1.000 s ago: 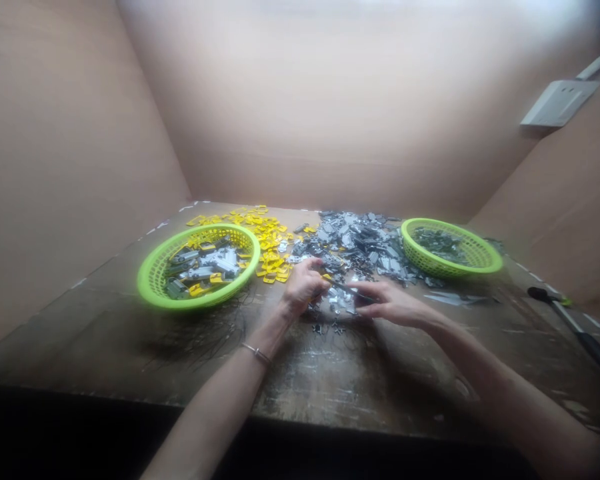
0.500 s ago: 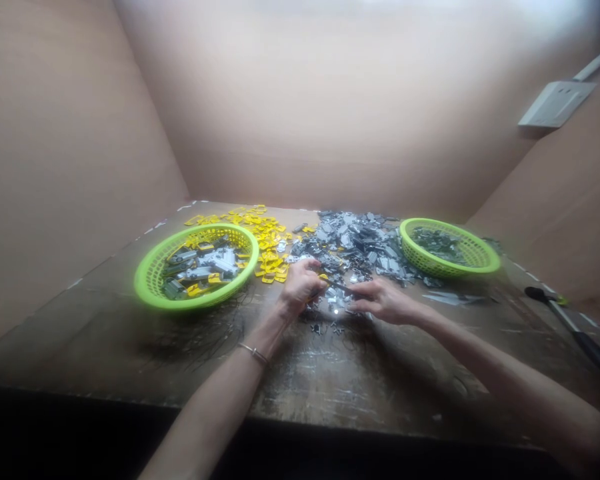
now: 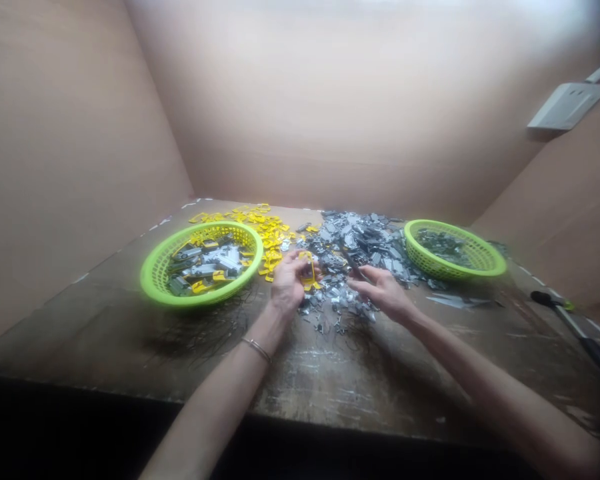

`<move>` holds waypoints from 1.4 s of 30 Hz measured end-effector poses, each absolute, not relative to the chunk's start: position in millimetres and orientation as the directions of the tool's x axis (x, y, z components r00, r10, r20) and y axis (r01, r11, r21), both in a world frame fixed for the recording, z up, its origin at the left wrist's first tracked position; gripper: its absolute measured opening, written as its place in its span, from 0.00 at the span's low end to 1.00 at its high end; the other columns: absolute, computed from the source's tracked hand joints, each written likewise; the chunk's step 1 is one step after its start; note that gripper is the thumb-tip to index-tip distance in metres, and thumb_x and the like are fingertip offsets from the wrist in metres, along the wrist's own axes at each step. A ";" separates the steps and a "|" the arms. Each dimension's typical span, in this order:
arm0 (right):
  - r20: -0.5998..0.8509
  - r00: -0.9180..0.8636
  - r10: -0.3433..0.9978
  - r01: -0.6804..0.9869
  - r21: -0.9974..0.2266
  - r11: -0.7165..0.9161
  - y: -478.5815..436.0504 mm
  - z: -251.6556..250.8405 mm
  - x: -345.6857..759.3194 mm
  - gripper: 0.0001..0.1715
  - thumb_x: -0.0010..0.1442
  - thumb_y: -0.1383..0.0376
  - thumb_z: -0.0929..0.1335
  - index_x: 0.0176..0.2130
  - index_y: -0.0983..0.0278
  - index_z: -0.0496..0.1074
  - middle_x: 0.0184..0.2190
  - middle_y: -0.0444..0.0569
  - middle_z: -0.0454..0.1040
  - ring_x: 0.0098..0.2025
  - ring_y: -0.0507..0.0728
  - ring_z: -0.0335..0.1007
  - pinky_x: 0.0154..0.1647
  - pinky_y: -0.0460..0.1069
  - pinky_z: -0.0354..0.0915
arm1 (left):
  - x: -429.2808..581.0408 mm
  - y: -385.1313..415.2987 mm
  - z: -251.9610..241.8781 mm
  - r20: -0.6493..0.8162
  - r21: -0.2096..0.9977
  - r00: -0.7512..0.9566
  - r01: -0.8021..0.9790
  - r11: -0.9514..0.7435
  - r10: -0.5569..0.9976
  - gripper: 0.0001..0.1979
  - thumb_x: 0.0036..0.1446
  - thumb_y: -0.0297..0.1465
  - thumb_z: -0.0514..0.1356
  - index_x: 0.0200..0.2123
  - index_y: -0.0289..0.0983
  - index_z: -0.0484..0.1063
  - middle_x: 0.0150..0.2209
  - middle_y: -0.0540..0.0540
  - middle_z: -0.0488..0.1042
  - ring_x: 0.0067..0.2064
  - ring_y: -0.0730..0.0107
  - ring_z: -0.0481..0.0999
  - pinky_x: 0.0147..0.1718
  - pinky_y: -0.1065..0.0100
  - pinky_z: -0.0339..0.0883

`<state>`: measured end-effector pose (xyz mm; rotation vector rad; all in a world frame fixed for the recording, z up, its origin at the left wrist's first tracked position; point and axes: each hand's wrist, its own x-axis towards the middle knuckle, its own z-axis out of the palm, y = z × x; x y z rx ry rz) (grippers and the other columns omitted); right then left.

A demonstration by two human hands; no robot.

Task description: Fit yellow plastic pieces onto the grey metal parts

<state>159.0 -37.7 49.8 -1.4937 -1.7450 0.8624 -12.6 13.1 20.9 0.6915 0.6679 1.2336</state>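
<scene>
Between the thumb and fingers of my left hand [image 3: 287, 283] is a yellow plastic frame [image 3: 307, 270], held upright over the middle of the table. My right hand [image 3: 384, 292] grips a thin dark tool [image 3: 349, 259] that points up and away to the left; its exact kind is too blurred to tell. Beyond both hands spreads a heap of grey plastic parts [image 3: 353, 230]. Small grey and clear bits [image 3: 337, 303] lie beneath and between the hands. Loose yellow frames [image 3: 270, 233] are piled behind my left hand.
A green basket [image 3: 150, 280] with grey and yellow parts stands at the left. Another green basket [image 3: 480, 267] holds dark parts at the right. Near it lie flat clear pieces [image 3: 455, 301] and a black-handled rod [image 3: 575, 330]. Board walls [image 3: 300, 133] enclose the table [image 3: 320, 393].
My hands have moved apart. The tool has come away from the piece in my left hand and now points upward. The yellow frame has turned and shows more fully.
</scene>
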 end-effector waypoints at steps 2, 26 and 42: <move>0.067 -0.012 0.998 0.355 -0.932 0.067 -37.8 41.7 143.3 0.19 0.43 0.57 0.66 0.34 0.67 0.65 0.24 0.44 0.66 0.20 0.48 0.59 0.20 0.45 0.58 | -10.8 13.5 19.2 -0.071 0.694 0.191 -0.695 0.186 0.979 0.09 0.43 0.25 0.54 0.31 0.36 0.58 0.24 0.50 0.68 0.25 0.72 0.70 0.25 0.66 0.64; 0.165 -0.012 0.986 0.124 -0.978 0.165 -33.9 42.7 138.0 0.18 0.43 0.60 0.66 0.34 0.67 0.64 0.26 0.46 0.68 0.22 0.50 0.65 0.23 0.47 0.63 | 0.6 1.6 14.9 0.030 0.938 0.421 -0.324 0.119 0.907 0.12 0.42 0.36 0.57 0.27 0.32 0.65 0.21 0.48 0.67 0.19 0.76 0.65 0.18 0.72 0.57; 0.227 0.008 0.974 0.099 -0.969 0.225 -42.0 52.6 133.4 0.11 0.44 0.64 0.66 0.31 0.66 0.64 0.23 0.43 0.68 0.22 0.50 0.65 0.25 0.47 0.64 | -2.9 1.0 17.3 -0.004 0.865 0.471 -0.440 0.239 0.882 0.09 0.41 0.30 0.59 0.27 0.33 0.66 0.22 0.48 0.68 0.24 0.75 0.68 0.23 0.72 0.60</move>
